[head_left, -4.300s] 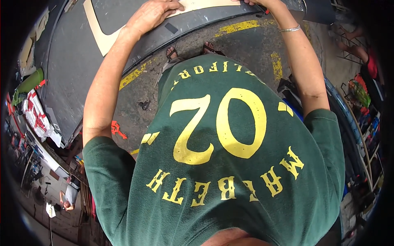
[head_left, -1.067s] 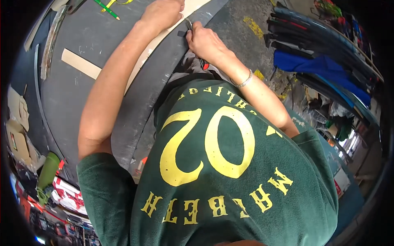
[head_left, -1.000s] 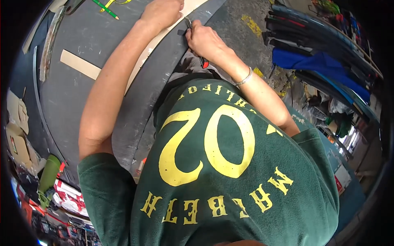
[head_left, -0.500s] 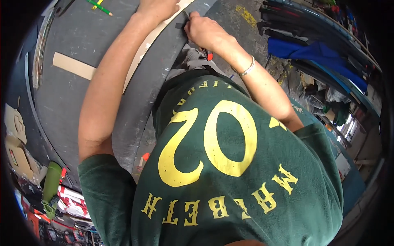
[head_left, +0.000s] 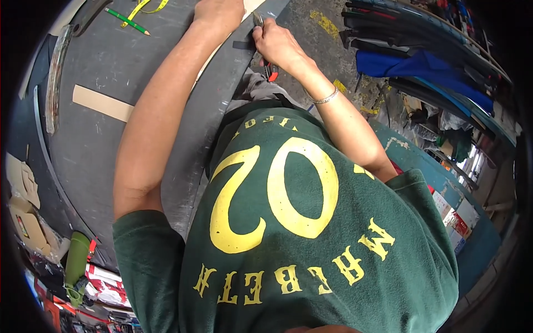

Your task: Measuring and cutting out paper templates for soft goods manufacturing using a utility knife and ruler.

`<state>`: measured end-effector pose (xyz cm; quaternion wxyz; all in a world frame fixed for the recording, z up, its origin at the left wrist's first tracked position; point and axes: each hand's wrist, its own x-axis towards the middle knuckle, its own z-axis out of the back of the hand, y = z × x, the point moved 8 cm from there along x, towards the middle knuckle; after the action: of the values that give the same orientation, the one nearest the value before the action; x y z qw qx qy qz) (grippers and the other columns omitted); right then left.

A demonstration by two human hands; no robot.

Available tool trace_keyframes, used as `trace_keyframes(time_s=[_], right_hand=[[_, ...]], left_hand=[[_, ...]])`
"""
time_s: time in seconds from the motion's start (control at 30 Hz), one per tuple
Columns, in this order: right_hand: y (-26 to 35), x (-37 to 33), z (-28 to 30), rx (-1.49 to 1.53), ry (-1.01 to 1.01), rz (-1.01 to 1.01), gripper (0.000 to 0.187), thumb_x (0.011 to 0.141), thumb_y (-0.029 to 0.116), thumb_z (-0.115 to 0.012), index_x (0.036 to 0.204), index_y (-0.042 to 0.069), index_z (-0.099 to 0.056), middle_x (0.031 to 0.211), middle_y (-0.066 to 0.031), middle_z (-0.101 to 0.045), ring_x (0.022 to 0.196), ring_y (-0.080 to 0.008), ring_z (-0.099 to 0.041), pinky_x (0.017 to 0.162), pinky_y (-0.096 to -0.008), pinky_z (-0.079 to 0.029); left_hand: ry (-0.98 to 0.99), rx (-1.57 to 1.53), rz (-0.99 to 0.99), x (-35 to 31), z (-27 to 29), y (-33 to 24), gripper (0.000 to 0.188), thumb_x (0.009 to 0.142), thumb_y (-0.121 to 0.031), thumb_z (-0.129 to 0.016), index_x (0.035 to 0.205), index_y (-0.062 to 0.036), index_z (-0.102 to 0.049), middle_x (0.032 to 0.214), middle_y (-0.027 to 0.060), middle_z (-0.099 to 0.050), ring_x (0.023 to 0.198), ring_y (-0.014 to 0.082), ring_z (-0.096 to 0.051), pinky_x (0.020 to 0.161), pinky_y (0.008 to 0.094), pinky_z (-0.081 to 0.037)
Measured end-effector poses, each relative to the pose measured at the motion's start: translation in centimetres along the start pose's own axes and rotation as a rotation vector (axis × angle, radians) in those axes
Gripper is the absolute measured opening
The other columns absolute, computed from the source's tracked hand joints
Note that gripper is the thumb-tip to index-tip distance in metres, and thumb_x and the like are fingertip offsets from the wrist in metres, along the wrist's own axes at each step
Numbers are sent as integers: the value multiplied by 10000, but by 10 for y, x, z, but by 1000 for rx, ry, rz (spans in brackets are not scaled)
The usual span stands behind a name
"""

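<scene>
My right hand (head_left: 279, 45) is closed around a utility knife (head_left: 271, 71) with a red end below the palm. The knife's metal tip points up past my fingers, beside the edge of a long beige sheet (head_left: 254, 8). That sheet lies on a dark grey work surface (head_left: 183, 144). My left hand (head_left: 219, 15) rests on the sheet at the upper edge of the view. Its fingers are mostly cut off there. Under my left forearm runs a separate beige strip (head_left: 102, 103), partly covered by the arm.
A green pencil (head_left: 127, 21) and a yellow tape measure (head_left: 145, 8) lie at the far left of the surface. A long narrow bar (head_left: 54, 83) stands near its left side. Dark sheets and a blue cloth (head_left: 425, 67) are stacked at the right. A green roll (head_left: 78, 261) sits lower left.
The view has shifted a little, showing more of the tape measure. My left forearm has moved right and covers more of the long beige sheet. More of the knife shows in my right hand.
</scene>
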<state>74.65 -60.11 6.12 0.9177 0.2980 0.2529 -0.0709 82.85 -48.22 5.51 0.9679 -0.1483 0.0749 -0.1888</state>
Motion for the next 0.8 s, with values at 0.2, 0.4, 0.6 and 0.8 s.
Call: trace_keyframes(time_s=[0.2,0.4,0.6,0.8], right_hand=[[9,-5,4,-35,33,-27,384,1055,273,-432,1114,-84,-560,732,-215,-722,747,-347,-752,831,-445,-573],[10,-3,3,-48,58,-48,383,1048,290,-453,1123,-72,-554,797,-247,-727,834,-382,-748,868,-459,-558],[0,12,3,-154,64,16,381,1029,294,-486,1119,-67,-569,839,-275,-726,876,-438,-729,872,-492,-556],[25,-1,11,-351,-90,127,380,1017,280,-491,1099,-82,-573,847,-295,-716,824,-429,-730,842,-501,-561]], left_hand=[[-23,-26,-62,-4,1,-1,220,883,-238,-660,948,-43,-739,930,208,-750,897,376,-741,806,482,-588],[-34,-32,-70,-7,3,1,227,888,-247,-661,925,-33,-730,917,213,-747,883,374,-739,800,481,-586],[2,-41,-84,-5,5,-4,231,885,-249,-662,932,-31,-724,906,210,-745,863,373,-740,790,482,-586],[-10,-59,-109,-9,11,-1,242,889,-261,-664,932,-29,-717,908,213,-744,872,377,-737,791,485,-580]])
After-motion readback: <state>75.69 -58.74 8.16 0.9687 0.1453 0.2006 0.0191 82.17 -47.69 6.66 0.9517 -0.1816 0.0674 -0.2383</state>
